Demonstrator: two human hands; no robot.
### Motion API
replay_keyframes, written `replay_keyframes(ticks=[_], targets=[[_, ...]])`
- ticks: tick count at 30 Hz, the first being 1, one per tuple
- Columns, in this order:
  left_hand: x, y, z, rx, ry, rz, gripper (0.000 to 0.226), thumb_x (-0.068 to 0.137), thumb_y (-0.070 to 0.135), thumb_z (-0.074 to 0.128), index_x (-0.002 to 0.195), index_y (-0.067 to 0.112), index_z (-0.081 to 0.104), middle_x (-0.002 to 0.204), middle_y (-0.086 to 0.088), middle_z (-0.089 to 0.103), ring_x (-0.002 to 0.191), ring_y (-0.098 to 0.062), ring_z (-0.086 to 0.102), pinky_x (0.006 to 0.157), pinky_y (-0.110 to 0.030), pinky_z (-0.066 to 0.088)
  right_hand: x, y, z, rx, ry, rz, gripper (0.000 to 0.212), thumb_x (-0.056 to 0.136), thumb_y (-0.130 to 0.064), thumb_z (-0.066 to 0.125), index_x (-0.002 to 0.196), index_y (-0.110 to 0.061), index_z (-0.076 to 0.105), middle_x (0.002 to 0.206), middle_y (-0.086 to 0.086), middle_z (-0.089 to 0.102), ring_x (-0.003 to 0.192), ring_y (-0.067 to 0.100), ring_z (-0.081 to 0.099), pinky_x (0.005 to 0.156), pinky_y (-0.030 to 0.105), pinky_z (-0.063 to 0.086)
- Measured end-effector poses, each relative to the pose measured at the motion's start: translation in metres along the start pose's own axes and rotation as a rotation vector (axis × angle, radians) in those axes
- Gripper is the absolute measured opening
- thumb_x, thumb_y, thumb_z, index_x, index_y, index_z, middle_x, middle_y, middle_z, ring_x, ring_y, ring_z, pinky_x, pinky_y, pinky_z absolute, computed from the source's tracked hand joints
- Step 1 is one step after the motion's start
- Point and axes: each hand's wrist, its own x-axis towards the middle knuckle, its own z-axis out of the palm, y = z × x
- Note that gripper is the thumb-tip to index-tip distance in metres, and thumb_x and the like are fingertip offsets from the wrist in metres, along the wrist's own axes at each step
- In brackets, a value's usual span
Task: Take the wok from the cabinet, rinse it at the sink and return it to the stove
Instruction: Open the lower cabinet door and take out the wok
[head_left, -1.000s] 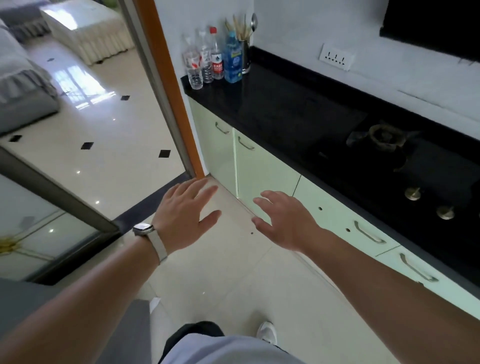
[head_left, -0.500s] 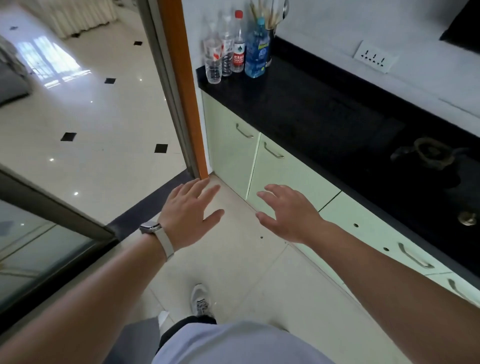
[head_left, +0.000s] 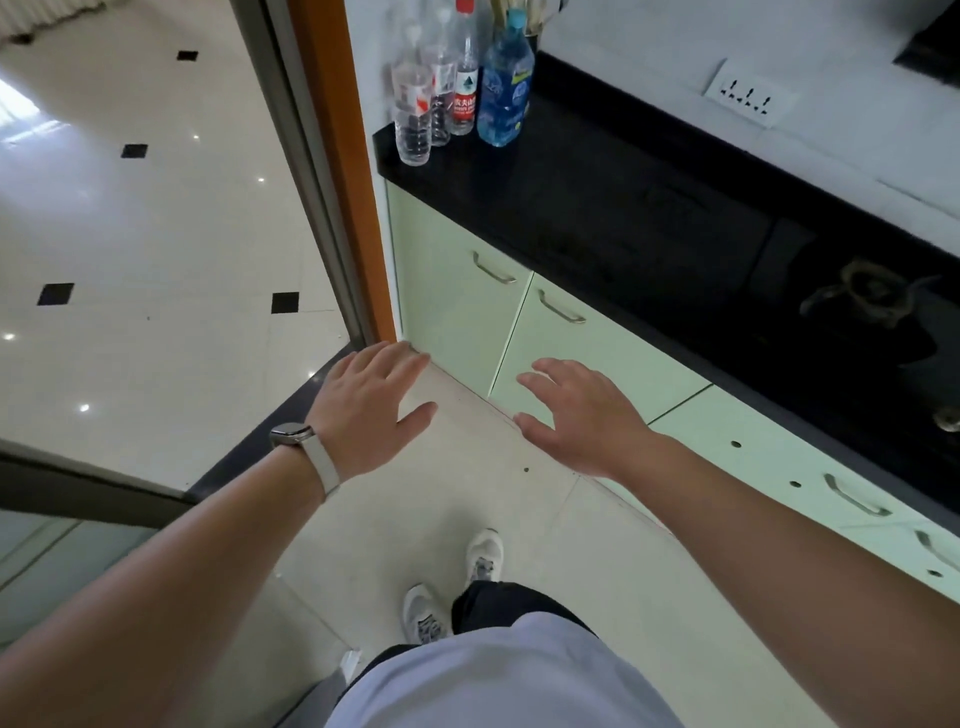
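Wok: I cannot see it from here, and the cabinet fronts ahead of my hands are shut, so I cannot tell where it sits.

My left hand (head_left: 369, 410) is palm down, fingers straight and lightly spread, holding nothing. On its wrist is one watch (head_left: 291, 434) with a rounded metal case and a pale, smooth band. My right hand (head_left: 587, 415) is just beside it, also palm down with fingers fanned and holding nothing.

Under both hands lies matte cream floor tile (head_left: 467, 493). My two white mesh shoes (head_left: 426, 613) are nearer my body than the hands.

Just beyond the fingertips stand two flat, glossy pale green cabinet doors (head_left: 447, 312), each with one curved brushed-metal bar handle (head_left: 493, 267). To the right of my right hand are more green fronts carrying two further bar handles (head_left: 854, 496).

Above the doors runs a polished black stone countertop (head_left: 597, 197). At its far end, beyond my left hand, stand four plastic bottles: two clear ones (head_left: 413, 104), one with a red cap and red label (head_left: 464, 78), and one blue (head_left: 506, 88).

Far right of my right hand is the black glass stove (head_left: 935, 353), with one round metal burner (head_left: 872, 296) and one brassy knob (head_left: 948, 418) at the picture's edge.

Left of my left hand rises an orange door frame (head_left: 343, 156).
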Motion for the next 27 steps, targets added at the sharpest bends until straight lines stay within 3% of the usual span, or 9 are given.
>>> replay_keyframes(ticks=[17, 27], targets=[[0.172, -0.048, 0.013, 0.109, -0.168, 0.127, 0.064, 0.094, 0.060, 0.035, 0.149, 0.029, 0.035, 0.156, -0.002, 0.040, 0.146, -0.026, 0.033, 0.118, -0.050, 0.028, 0.148, 0.059, 0.013, 0.156, -0.054, 0.094, 0.058, 0.102, -0.051, 0.040, 0.153, -0.022, 0.036, 0.162, 0.003, 0.030, 0.148, 0.023, 0.025, 0.119, 0.038, 0.020], [0.280, -0.052, 0.046, 0.089, -0.259, 0.303, 0.062, 0.095, 0.055, 0.040, 0.150, 0.025, 0.034, 0.159, -0.005, 0.034, 0.148, -0.028, 0.027, 0.121, -0.049, 0.022, 0.215, 0.097, 0.002, 0.033, -0.049, 0.158, 0.061, 0.102, -0.051, 0.038, 0.156, -0.024, 0.027, 0.166, 0.002, 0.020, 0.152, 0.024, 0.016, 0.122, 0.039, 0.012]])
